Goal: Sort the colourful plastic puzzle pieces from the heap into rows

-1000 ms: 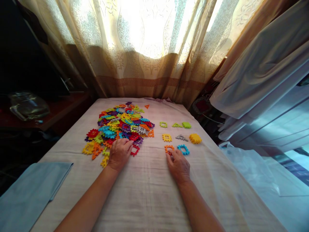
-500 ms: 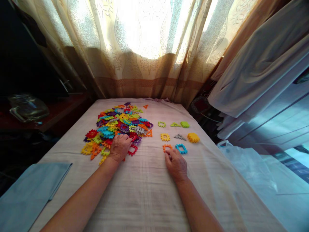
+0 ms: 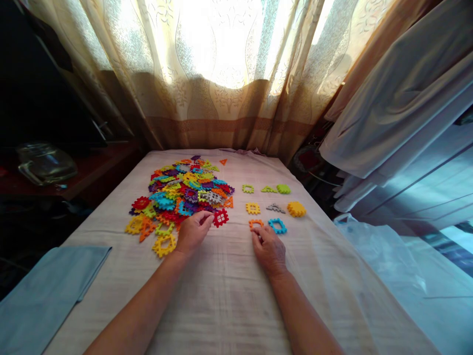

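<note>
Between the thumb and fingers of my left hand [image 3: 194, 231] is a red square piece with a window pattern [image 3: 220, 218], held just right of the pile of colourful plastic pieces [image 3: 188, 185]. My right hand [image 3: 270, 249] rests on the cloth, its fingertips at the near edge of an orange square piece [image 3: 255, 224]. A blue square piece [image 3: 277, 226] lies beside it. Behind are a yellow window piece [image 3: 253, 208], a grey piece [image 3: 276, 208] and yellow round pieces [image 3: 296, 209]. Farther back lie a green square [image 3: 248, 189], a green triangle [image 3: 269, 189] and green round pieces [image 3: 284, 189].
A pale cloth [image 3: 221, 296] covers the table. Folded blue fabric [image 3: 55, 291] lies at the left edge. A glass jar [image 3: 48, 163] stands on a side surface at the left. A clear plastic bag [image 3: 380, 251] is at the right, and a curtain [image 3: 221, 108] hangs behind.
My left hand has moved right and toward me, out of the pile, with the red window piece in its fingers. A yellow piece near the pile is now uncovered. My right hand has barely moved.
</note>
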`<state>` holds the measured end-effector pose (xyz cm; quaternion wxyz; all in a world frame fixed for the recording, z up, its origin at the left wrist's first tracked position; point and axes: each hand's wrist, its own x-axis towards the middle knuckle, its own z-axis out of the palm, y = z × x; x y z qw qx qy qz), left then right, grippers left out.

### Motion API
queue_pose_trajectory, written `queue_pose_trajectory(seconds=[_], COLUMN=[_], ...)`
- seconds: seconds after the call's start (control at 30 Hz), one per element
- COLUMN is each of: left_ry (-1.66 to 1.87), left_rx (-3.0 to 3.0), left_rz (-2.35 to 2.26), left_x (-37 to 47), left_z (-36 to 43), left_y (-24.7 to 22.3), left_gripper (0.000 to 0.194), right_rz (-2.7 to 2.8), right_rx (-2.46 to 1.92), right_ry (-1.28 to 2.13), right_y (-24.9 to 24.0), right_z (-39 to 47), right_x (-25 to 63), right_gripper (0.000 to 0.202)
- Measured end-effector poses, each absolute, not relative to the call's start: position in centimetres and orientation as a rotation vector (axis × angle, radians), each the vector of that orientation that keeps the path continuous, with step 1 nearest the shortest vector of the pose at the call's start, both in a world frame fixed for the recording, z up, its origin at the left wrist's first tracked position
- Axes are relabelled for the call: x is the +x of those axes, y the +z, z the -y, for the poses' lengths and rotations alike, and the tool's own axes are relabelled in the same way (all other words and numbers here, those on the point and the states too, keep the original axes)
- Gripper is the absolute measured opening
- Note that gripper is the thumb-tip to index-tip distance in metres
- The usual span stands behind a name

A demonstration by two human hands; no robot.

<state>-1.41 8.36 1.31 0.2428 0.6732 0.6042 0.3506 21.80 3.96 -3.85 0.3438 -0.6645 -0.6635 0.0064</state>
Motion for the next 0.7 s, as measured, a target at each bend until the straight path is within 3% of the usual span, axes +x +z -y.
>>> queue_pose_trajectory(seconds=[0.37,0.7], left_ry=[0.589,0.319], left_rx=[1.856,2.205], left_rz=[-1.684,-1.698], left_x=[2.1,2.8], left_z=[-8.9,-7.0], left_y=[0.4,1.1], left_gripper=[0.025,0.045], right_rz=[1.732,1.736], right_rx=[-1.698,-1.710], right_ry=[0.054,0.071], right_y=[-3.6,-3.4], right_z=[-4.0,-4.0], right_x=[21.8,21.8], right_gripper=[0.020,0.020])
